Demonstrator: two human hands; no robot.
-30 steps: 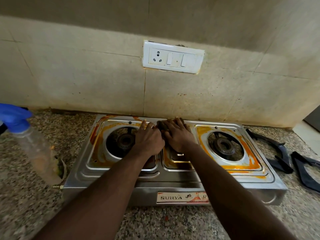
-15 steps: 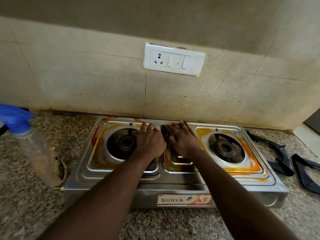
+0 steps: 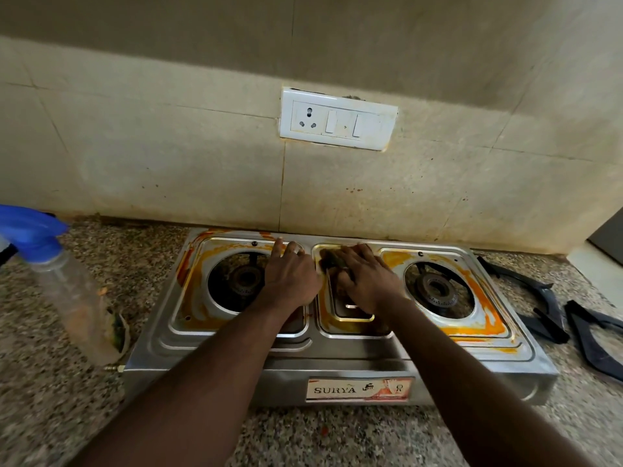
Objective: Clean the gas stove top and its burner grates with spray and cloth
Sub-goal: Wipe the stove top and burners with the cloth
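A steel two-burner gas stove [image 3: 337,358] sits on the counter, smeared with orange stains around its left burner [image 3: 242,281] and right burner [image 3: 438,291]. My left hand [image 3: 290,278] lies flat on the top beside the left burner, fingers apart and holding nothing. My right hand [image 3: 367,281] presses a dark cloth [image 3: 332,261] onto the middle panel; most of the cloth is hidden under the fingers. A clear spray bottle [image 3: 67,291] with a blue trigger head stands left of the stove. Two black burner grates [image 3: 539,308] [image 3: 596,335] lie on the counter at the right.
The speckled granite counter [image 3: 50,382] runs along a stained tiled wall [image 3: 168,163]. A white socket and switch plate [image 3: 337,121] is on the wall above the stove. A small brass gas inlet [image 3: 113,368] sticks out at the stove's front left corner.
My right hand has slid the cloth a little toward me and to the right on the middle panel. My left hand has stayed in place.
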